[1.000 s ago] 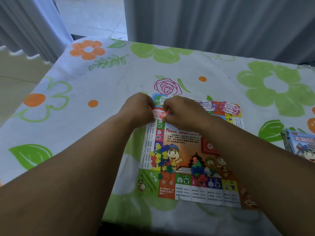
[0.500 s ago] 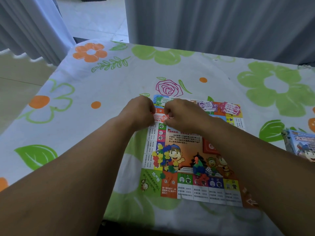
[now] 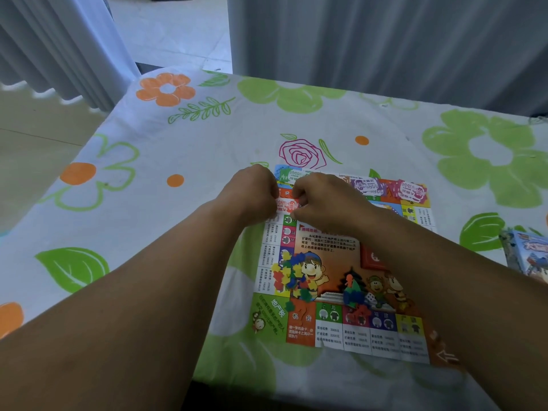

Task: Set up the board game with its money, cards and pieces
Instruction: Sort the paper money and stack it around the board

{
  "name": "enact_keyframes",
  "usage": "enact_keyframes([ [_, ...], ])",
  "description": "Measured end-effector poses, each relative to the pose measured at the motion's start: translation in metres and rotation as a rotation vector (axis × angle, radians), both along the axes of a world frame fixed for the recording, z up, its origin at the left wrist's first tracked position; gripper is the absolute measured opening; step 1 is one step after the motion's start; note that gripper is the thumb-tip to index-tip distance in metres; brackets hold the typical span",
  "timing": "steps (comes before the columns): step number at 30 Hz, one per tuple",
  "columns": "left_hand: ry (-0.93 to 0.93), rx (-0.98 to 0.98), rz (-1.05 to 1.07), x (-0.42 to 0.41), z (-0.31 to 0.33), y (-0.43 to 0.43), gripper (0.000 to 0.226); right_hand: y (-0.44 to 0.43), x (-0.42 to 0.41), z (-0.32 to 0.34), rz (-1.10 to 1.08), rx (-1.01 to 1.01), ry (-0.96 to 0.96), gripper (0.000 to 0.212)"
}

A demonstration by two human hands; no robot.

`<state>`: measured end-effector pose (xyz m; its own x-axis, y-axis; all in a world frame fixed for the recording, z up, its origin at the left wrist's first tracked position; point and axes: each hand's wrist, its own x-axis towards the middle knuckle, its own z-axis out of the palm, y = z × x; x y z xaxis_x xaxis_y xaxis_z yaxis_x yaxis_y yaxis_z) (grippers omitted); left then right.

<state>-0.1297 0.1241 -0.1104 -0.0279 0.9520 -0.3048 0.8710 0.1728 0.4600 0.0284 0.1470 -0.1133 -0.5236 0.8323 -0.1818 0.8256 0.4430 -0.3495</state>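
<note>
On the flower-clothed bench point(image 3: 207, 149), the left grip point(image 3: 255, 194) and right grip point(image 3: 326, 203), fingers curled, both pinch a red play-money note point(image 3: 287, 205) over the game board point(image 3: 332, 330) at its far left corner, near the green note point(image 3: 289, 173), with the coloured pieces point(image 3: 292, 277) heaped nearer.

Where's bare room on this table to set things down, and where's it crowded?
Free: the cloth left of the board, and the stretch between the rose print and the curtain. Crowded: the board's far edge, where left hand and right hand pinch red notes beside the purple stack and pink stack; the piece pile near its left edge; the box at right.
</note>
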Motion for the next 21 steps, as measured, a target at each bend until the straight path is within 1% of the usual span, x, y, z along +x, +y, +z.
enact_keyframes([
  [4,-0.003,-0.006,-0.001,0.0,0.0,0.001,0.023,0.001,0.0,0.0,-0.001,-0.012,0.011,0.018],
  [11,-0.032,-0.016,0.014,-0.001,0.001,0.001,0.027,0.002,0.0,0.0,0.001,-0.028,0.017,0.019],
  [15,-0.09,-0.014,0.047,-0.001,0.003,-0.001,0.044,0.011,0.008,0.009,-0.053,-0.044,0.068,0.023],
  [17,-0.105,0.011,0.06,-0.001,0.006,-0.001,0.049,0.016,0.016,0.013,-0.092,-0.04,0.087,0.022],
  [19,-0.126,0.05,0.059,0.001,0.009,0.0,0.049,0.019,0.026,0.016,-0.122,-0.047,0.094,0.02],
  [21,-0.135,0.07,0.021,0.008,0.013,0.0,0.041,0.021,0.039,0.018,-0.152,-0.058,0.084,0.02],
])
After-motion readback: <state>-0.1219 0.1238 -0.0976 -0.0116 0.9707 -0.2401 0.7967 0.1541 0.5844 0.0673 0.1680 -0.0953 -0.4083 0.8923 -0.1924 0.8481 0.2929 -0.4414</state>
